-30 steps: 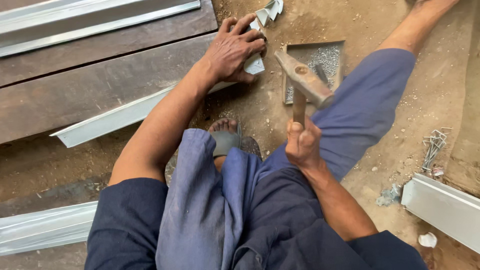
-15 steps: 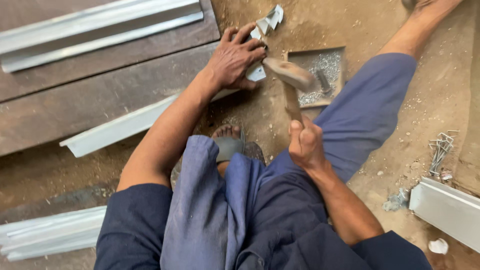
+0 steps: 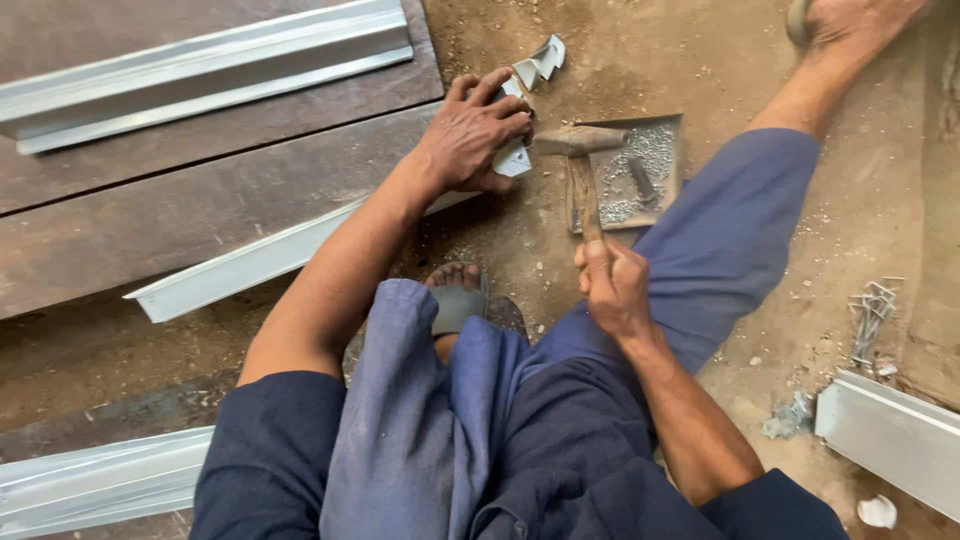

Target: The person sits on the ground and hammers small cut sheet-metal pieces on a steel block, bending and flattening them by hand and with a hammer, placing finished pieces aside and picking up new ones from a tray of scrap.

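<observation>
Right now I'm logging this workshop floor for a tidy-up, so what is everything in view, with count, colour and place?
Long metal channel: one, pale grey, under the left hand.
Metal channels: a stack, pale grey, top left on the dark boards.
Channel: one, pale grey, lower right.
Channel: one, pale grey, bottom left.
Bent metal scraps: a few, pale grey, beyond the left hand.
Tray: one, grey, holding small metal bits, on the dirt.
Bent nails: a small pile, grey, right.
Hammer: one, wooden handle, over the tray.
Left hand: pressing the channel's end.
Right hand: gripping the hammer handle.
Feet: one sandalled, centre; one top right.
</observation>
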